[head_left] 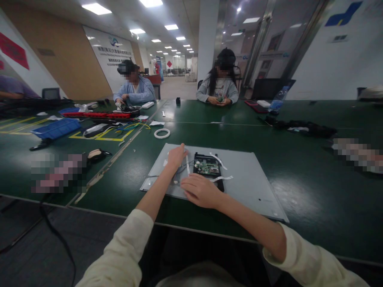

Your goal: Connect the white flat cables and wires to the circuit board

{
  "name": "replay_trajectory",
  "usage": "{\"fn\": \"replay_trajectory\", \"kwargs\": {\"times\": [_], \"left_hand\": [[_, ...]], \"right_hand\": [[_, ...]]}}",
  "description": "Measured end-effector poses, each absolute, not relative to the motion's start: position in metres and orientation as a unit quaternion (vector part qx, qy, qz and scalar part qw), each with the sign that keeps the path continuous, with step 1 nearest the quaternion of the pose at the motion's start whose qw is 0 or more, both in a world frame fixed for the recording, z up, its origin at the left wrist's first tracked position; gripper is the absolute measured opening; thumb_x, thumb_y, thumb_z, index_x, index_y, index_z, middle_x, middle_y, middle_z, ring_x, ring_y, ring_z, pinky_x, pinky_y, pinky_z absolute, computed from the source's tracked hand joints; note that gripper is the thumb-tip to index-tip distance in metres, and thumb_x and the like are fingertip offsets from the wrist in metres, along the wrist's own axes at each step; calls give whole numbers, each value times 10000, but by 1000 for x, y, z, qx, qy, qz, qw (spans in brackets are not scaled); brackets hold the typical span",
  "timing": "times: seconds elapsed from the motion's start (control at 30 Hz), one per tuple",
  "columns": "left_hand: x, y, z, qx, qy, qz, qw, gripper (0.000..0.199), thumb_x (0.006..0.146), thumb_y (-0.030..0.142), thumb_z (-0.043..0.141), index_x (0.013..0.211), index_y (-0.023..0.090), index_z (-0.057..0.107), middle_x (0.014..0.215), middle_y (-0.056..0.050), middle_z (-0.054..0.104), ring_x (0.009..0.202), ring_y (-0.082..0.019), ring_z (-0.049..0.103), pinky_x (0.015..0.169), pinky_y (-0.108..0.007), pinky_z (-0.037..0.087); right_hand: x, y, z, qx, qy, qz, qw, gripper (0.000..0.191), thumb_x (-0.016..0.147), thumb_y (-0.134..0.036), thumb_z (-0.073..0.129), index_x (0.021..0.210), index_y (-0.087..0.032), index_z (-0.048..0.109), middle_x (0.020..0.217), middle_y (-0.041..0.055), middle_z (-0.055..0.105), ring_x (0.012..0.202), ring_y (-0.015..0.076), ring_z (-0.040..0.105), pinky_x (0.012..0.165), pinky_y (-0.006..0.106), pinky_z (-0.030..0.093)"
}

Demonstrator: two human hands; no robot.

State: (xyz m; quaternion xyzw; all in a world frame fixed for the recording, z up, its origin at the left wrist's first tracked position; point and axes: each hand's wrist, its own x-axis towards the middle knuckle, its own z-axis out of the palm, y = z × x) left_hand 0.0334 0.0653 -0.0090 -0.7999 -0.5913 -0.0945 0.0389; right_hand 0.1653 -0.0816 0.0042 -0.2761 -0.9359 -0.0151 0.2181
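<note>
A flat grey panel [245, 175] lies on the green table in front of me, with a black housing and a green circuit board [208, 168] on it. A white strip [188, 164], looking like tape, runs between my hands on the panel's left part. My left hand [176, 158] is closed at the strip's upper end. At its lower end, my right hand [202, 190] has its fingers together and bent over the strip; the fingertips are partly hidden. Two more white strips [220, 160] stick out from the housing's right side. Thin dark cables run left of the board.
Beyond the panel lies a white tape roll [162, 133]. Left of it are a blue tray [56, 128], coloured wires [131, 128] and a small wrench [163, 114]. A clear bottle [278, 99] stands far right. Two people sit across the table, both handling small items.
</note>
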Motion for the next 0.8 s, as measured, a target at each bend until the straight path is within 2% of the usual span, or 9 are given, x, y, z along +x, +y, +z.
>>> {"fn": "replay_trajectory", "kwargs": {"times": [0.1, 0.17, 0.23, 0.5, 0.67, 0.8], "left_hand": [[31, 67, -9, -791, -603, -100, 24, 341, 893, 308, 326, 1189, 152, 392, 920, -116, 641, 872, -223, 608, 704, -288, 416], [27, 68, -8, -792, -600, -112, 12, 358, 892, 271, 320, 1232, 166, 357, 916, -109, 642, 868, -214, 608, 703, -283, 416], [22, 67, -6, -797, -589, -131, 5, 379, 894, 259, 311, 1265, 182, 328, 905, -98, 644, 864, -207, 608, 699, -277, 417], [23, 59, 5, -787, -600, -146, -2, 379, 907, 295, 290, 1263, 195, 376, 843, -78, 648, 823, -193, 617, 704, -268, 422], [30, 53, 10, -817, -562, -128, -20, 382, 897, 286, 330, 1269, 222, 384, 866, -57, 659, 840, -182, 620, 713, -259, 427], [34, 51, 11, -838, -532, -123, -19, 372, 895, 284, 329, 1255, 232, 404, 888, -47, 664, 839, -179, 625, 698, -251, 430]], "right_hand": [[166, -82, 11, -284, -934, 32, 214, 409, 834, -335, 464, 1205, -165, 496, 1310, 98, 428, 1229, 204, 329, 1033, 410, 238], [167, -82, 14, -281, -940, 40, 187, 481, 827, -409, 466, 1258, -194, 454, 1371, 91, 355, 1292, 237, 218, 1053, 483, 143], [166, -82, 16, -277, -946, 48, 161, 504, 832, -447, 450, 1279, -214, 432, 1382, 80, 344, 1309, 245, 176, 1055, 515, 67], [165, -78, 12, -297, -939, 83, 151, 402, 862, -357, 426, 1228, -198, 468, 1352, 74, 390, 1274, 192, 271, 1079, 426, 108], [166, -77, 12, -327, -929, 71, 159, 492, 840, -400, 444, 1289, -201, 411, 1392, 106, 324, 1300, 237, 233, 1077, 467, 61], [166, -76, 12, -343, -922, 79, 162, 514, 838, -419, 440, 1304, -205, 398, 1377, 115, 346, 1272, 233, 295, 1080, 462, 48]]}}
